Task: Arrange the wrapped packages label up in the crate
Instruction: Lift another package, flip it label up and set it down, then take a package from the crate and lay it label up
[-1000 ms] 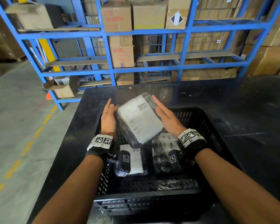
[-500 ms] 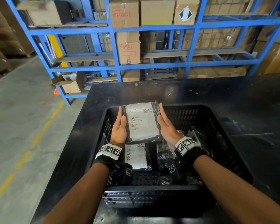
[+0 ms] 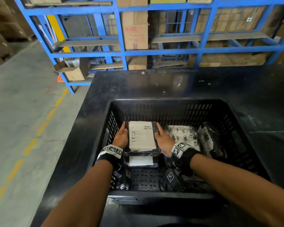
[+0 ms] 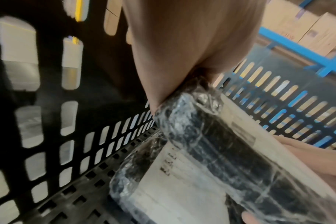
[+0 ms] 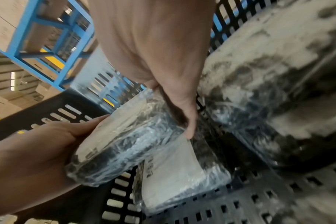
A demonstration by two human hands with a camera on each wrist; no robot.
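Note:
A black-wrapped package (image 3: 141,136) with a white label facing up sits low inside the black slotted crate (image 3: 162,101), at its left side. My left hand (image 3: 120,137) grips its left edge and my right hand (image 3: 162,139) grips its right edge. In the left wrist view the held package (image 4: 220,151) hangs just above a second label-up package (image 4: 173,189) on the crate floor. The right wrist view shows the same: held package (image 5: 125,144) over the lower package (image 5: 173,174). In the head view the lower package (image 3: 141,161) peeks out nearer to me.
More wrapped packages (image 3: 182,136) lie in the crate's right half, one dark package (image 3: 210,140) tilted against the right wall. The crate stands on a black table (image 3: 154,82). Blue racking (image 3: 121,51) with cartons is behind it; concrete floor (image 3: 23,112) is to the left.
Both hands have carried the package from above the crate rim down into the crate's left side. It went from tilted to level, label up.

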